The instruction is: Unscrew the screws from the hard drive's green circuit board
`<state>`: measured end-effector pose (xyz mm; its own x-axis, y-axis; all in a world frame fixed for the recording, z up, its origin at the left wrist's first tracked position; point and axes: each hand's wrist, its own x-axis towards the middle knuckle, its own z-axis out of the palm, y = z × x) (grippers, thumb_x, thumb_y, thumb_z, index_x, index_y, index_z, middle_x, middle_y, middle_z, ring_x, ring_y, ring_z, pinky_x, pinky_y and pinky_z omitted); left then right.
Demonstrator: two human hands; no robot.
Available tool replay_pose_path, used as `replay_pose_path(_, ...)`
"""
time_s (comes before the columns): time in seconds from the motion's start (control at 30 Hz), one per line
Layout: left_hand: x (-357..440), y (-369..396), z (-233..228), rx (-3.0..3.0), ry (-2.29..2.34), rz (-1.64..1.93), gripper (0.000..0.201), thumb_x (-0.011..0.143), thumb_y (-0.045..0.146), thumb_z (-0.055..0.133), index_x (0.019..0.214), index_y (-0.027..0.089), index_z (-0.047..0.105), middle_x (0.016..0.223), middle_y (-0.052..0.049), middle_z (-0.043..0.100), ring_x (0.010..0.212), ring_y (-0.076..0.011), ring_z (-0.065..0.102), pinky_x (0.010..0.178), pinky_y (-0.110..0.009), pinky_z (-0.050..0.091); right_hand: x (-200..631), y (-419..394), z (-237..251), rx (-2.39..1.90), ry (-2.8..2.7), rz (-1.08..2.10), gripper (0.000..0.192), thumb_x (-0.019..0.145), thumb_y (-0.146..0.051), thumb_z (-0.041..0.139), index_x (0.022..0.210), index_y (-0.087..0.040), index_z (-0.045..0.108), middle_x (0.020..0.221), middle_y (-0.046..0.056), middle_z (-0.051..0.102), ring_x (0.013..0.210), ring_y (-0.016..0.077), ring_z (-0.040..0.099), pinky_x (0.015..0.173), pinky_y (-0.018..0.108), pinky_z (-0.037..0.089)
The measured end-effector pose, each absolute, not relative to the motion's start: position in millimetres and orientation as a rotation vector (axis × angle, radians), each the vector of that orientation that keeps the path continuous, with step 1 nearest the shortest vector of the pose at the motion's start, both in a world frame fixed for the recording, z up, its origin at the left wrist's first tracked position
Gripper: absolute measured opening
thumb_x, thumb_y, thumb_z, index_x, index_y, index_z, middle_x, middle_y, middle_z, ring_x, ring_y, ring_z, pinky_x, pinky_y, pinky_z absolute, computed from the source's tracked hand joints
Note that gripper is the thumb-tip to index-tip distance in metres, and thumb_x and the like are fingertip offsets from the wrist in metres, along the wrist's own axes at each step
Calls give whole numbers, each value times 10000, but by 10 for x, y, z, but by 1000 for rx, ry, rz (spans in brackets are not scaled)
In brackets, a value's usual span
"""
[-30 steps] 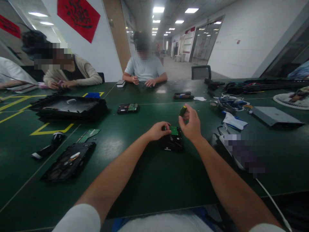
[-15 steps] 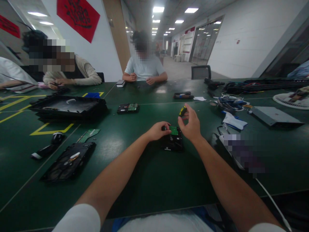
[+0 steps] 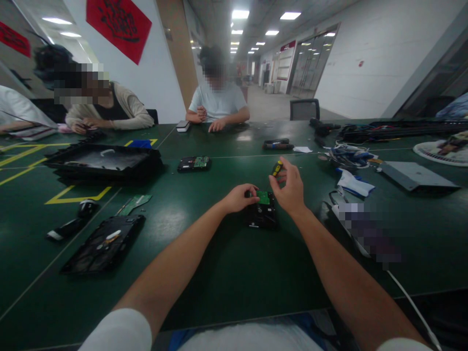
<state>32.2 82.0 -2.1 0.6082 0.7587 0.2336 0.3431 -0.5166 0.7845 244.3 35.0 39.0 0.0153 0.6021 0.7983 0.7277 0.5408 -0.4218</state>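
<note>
A black hard drive (image 3: 262, 217) with a green circuit board (image 3: 263, 197) on its upper face lies flat on the table in front of me. My left hand (image 3: 241, 197) is closed at its far left edge, thumb and fingers bent against it. Above the drive's far right corner, my right hand (image 3: 288, 187) grips a small yellow and black screwdriver (image 3: 277, 168) by the handle. The handle leans between thumb and fingers; I cannot make out the shaft or where its tip is.
Another hard drive (image 3: 193, 164) lies further off. To the left are a black plastic casing (image 3: 106, 161) and a black panel (image 3: 104, 243). On the right sit a grey metal box (image 3: 419, 175), bundled cables (image 3: 349, 155) and a white cord (image 3: 413, 307). Two people sit opposite.
The screwdriver handle has tipped slightly in my right hand. My left hand and the hard drive stay put. The person opposite has lowered one hand to the table.
</note>
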Motion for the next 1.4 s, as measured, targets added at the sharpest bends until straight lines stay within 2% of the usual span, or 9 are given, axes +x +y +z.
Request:
replay_pose_path(0.23, 322, 816, -3, 2124, 864, 746, 145, 838, 324, 741, 840, 201, 665, 1299, -70, 668, 1147, -246, 635, 1082, -427, 428, 2436, 345, 384, -1140, -1666, -129, 678, 902, -225, 590, 1534, -238, 345, 1268, 145, 581, 913, 236, 666, 804, 450, 636)
replay_pose_path(0.37, 324, 795, 25, 2115, 878, 738, 137, 837, 310, 741, 842, 196, 664, 1309, -78, 665, 1163, -251, 630, 1092, -436, 423, 2436, 340, 390, -1163, -1665, -139, 673, 900, -263, 619, 1521, -247, 361, 1250, 139, 581, 876, 231, 661, 765, 445, 638)
replay_pose_path(0.53, 326, 796, 24, 2102, 885, 736, 129, 832, 302, 745, 844, 199, 669, 1308, -78, 666, 1157, -250, 632, 1085, -436, 429, 2433, 341, 388, -1163, -1676, -157, 678, 905, -237, 596, 1534, -233, 341, 1224, 135, 601, 900, 237, 667, 814, 450, 630)
replay_pose_path(0.67, 329, 800, 14, 2099, 874, 738, 133, 832, 301, 745, 840, 193, 667, 1298, -85, 671, 1153, -249, 635, 1083, -430, 427, 2436, 349, 373, -1188, -1658, -176, 663, 900, -271, 619, 1511, -234, 366, 1224, 133, 584, 849, 225, 655, 782, 449, 630)
replay_pose_path(0.83, 326, 798, 11, 2103, 876, 739, 139, 835, 309, 743, 849, 193, 667, 1305, -82, 665, 1140, -243, 636, 1072, -422, 435, 2437, 355, 366, -1143, -1666, -159, 679, 892, -222, 605, 1519, -217, 345, 1270, 146, 578, 865, 220, 666, 834, 453, 625)
replay_pose_path(1.0, 325, 797, 13, 2113, 875, 741, 136, 840, 309, 740, 845, 197, 664, 1300, -77, 668, 1146, -245, 634, 1075, -424, 433, 2435, 344, 377, -1156, -1664, -153, 671, 902, -261, 623, 1516, -248, 351, 1259, 137, 567, 855, 217, 656, 764, 433, 632)
replay_pose_path(1.17, 328, 800, 14, 2108, 870, 739, 139, 835, 303, 747, 844, 195, 660, 1306, -79, 665, 1147, -247, 634, 1077, -432, 431, 2429, 345, 369, -1134, -1676, -136, 714, 888, -213, 606, 1541, -246, 319, 1244, 132, 560, 915, 227, 653, 819, 435, 621)
replay_pose_path(1.4, 329, 815, -1, 2104, 867, 739, 138, 835, 311, 746, 840, 200, 664, 1311, -76, 666, 1165, -251, 628, 1088, -441, 423, 2433, 345, 382, -1161, -1668, -174, 667, 900, -250, 613, 1517, -260, 359, 1219, 125, 549, 851, 213, 633, 799, 457, 625)
